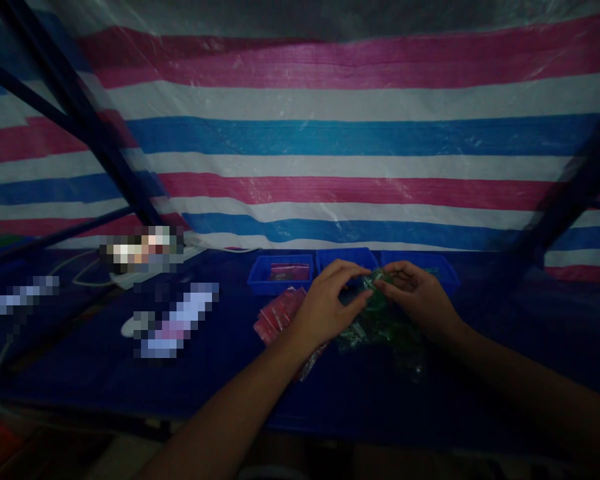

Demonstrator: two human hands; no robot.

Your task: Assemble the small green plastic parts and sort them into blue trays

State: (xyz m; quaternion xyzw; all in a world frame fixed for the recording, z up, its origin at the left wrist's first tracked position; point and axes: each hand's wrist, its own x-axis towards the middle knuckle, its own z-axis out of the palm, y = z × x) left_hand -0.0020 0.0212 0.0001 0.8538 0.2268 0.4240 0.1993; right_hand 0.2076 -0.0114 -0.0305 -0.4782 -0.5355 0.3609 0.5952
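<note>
Between my two hands is a small green plastic bag [375, 280], raised a little above the table. My left hand [327, 300] pinches its left side with thumb and fingertips. On the other side, my right hand [420, 293] grips it with curled fingers. Below them lies a loose pile of clear and green plastic bags [380, 337], dim and hard to tell apart. Red plastic bags [280, 315] are fanned out beside my left wrist, partly covered by my forearm. What the green bag contains is too dark to make out.
Behind my hands stand a left blue tray [254, 283] with a red packet inside, a middle blue tray [347, 255] and a right blue tray [450, 277]. A white power strip [130, 277], cables and a white mouse-like object [130, 327] lie left. Dark metal posts flank the blue table [220, 387].
</note>
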